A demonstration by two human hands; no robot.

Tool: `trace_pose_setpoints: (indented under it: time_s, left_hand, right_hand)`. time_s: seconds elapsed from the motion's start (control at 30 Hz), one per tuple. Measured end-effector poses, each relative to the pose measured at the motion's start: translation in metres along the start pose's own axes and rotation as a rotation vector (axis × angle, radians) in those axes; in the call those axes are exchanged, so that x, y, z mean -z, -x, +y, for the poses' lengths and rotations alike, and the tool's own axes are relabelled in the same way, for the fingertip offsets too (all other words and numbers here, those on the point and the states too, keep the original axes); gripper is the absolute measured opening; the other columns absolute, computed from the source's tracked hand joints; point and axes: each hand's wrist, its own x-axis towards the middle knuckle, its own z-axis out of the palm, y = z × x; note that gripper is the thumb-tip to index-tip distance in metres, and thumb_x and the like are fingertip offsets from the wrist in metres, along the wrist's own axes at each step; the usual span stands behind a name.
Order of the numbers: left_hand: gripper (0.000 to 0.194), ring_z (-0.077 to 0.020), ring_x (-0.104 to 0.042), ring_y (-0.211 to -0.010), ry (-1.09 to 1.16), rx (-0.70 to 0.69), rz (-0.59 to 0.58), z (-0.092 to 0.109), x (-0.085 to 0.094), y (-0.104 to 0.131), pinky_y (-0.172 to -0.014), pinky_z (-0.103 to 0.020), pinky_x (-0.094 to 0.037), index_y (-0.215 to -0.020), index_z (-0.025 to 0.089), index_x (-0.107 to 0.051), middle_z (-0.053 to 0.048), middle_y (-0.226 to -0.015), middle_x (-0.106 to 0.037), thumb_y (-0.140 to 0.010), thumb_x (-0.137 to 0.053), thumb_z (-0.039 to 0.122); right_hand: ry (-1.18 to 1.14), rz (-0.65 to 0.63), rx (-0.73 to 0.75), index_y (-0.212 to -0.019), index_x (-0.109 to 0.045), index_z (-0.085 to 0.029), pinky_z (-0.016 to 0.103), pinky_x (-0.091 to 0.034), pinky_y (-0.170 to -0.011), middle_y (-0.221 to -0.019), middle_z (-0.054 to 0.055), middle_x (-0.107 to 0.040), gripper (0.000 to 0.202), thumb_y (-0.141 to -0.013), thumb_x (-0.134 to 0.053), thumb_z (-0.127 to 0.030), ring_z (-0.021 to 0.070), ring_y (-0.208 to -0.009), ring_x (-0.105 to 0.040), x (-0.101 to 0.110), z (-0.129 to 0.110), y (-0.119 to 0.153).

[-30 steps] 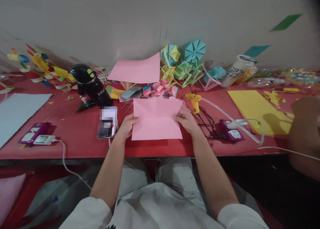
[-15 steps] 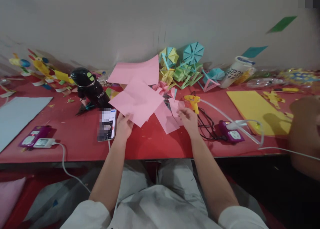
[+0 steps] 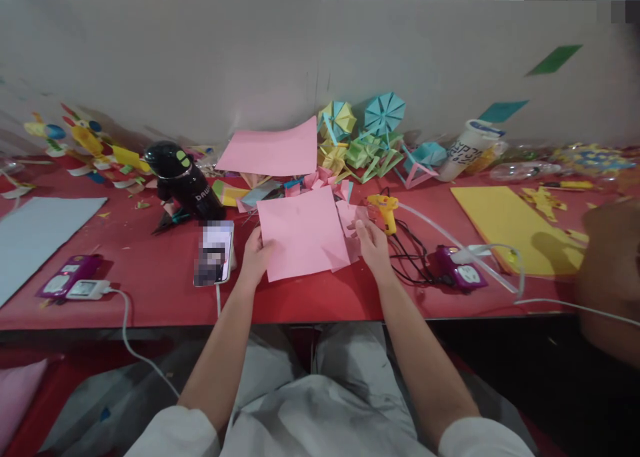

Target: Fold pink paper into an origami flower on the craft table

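Observation:
A square pink paper sheet (image 3: 303, 234) is tilted up over the red tabletop in front of me. My left hand (image 3: 257, 256) grips its left edge, thumb on top and fingers underneath. Just off the sheet's right edge is my right hand (image 3: 371, 245), fingers slightly apart and nothing visibly held. Smaller pink paper pieces (image 3: 353, 218) lie behind its fingertips, partly covered by the sheet. A yellow glue gun (image 3: 384, 210) rests beyond my right hand. Behind the held sheet, another large pink sheet (image 3: 273, 149) leans toward the wall.
On the left are a black bottle (image 3: 186, 184), a phone (image 3: 215, 252) and a purple power socket (image 3: 70, 276). Folded paper shapes (image 3: 367, 140) and a white cup (image 3: 470, 149) line the back. Rightward lie another socket (image 3: 463, 268), cables and yellow foam (image 3: 510, 227); someone's arm (image 3: 613, 264) is at the edge.
The held pink sheet has turned from a diamond to nearly square-on and shifted right and toward me. My right hand's fingers have loosened beside the small pink pieces. The view has tipped up slightly.

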Motion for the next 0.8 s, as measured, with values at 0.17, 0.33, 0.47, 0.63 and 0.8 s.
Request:
trace_pose_setpoints:
  time_s: [0.17, 0.33, 0.47, 0.63, 0.8]
  left_hand:
    - [0.059, -0.0172, -0.065, -0.086, -0.472, -0.263, 0.215, -0.006, 0.002, -0.002, -0.082, -0.036, -0.053, -0.133, 0.018, -0.047, -0.012, -0.121, -0.064, -0.077, -0.064, 0.022]
    - [0.047, -0.0139, -0.063, -0.078, -0.565, -0.307, 0.164, -0.009, 0.002, -0.003, -0.074, -0.032, -0.055, -0.124, 0.018, -0.053, -0.012, -0.124, -0.061, -0.077, -0.061, 0.015]
    - [0.043, -0.0148, -0.064, -0.082, -0.604, -0.343, 0.173, -0.009, 0.006, -0.005, -0.073, -0.030, -0.056, -0.117, 0.018, -0.059, -0.011, -0.118, -0.060, -0.075, -0.056, 0.008]
    - [0.038, -0.0155, -0.065, -0.082, -0.558, -0.300, 0.198, -0.011, 0.012, -0.008, -0.070, -0.030, -0.057, -0.110, 0.018, -0.062, -0.009, -0.113, -0.062, -0.074, -0.057, 0.008]
    - [0.038, -0.0188, -0.066, -0.097, -0.419, -0.245, 0.186, -0.018, 0.013, -0.009, -0.080, -0.033, -0.058, -0.109, 0.018, -0.062, -0.010, -0.118, -0.062, -0.073, -0.058, 0.008]
  right_hand:
    - [0.088, 0.016, 0.018, -0.096, -0.067, -0.016, 0.031, -0.050, -0.065, -0.096, 0.011, -0.070, 0.038, -0.081, -0.059, -0.050, 0.0200, -0.080, -0.064, -0.006, 0.003, -0.007]
    - [0.081, -0.033, 0.024, -0.094, -0.064, -0.017, 0.032, -0.052, -0.065, -0.094, 0.010, -0.069, 0.030, -0.077, -0.061, -0.042, 0.0179, -0.076, -0.063, -0.013, 0.007, -0.011]
    - [0.028, -0.123, 0.015, -0.096, -0.062, -0.019, 0.032, -0.053, -0.066, -0.098, 0.008, -0.068, 0.028, -0.074, -0.062, -0.036, 0.0161, -0.073, -0.063, -0.016, 0.013, -0.011]
    - [-0.017, -0.165, -0.066, -0.099, -0.061, -0.022, 0.033, -0.055, -0.069, -0.100, 0.006, -0.068, 0.032, -0.070, -0.066, -0.035, 0.0160, -0.074, -0.065, -0.020, 0.018, -0.010]
    - [-0.082, -0.211, -0.101, -0.104, -0.060, -0.021, 0.032, -0.055, -0.068, -0.097, 0.007, -0.067, 0.041, -0.068, -0.069, -0.037, 0.0150, -0.072, -0.064, -0.023, 0.016, -0.010]
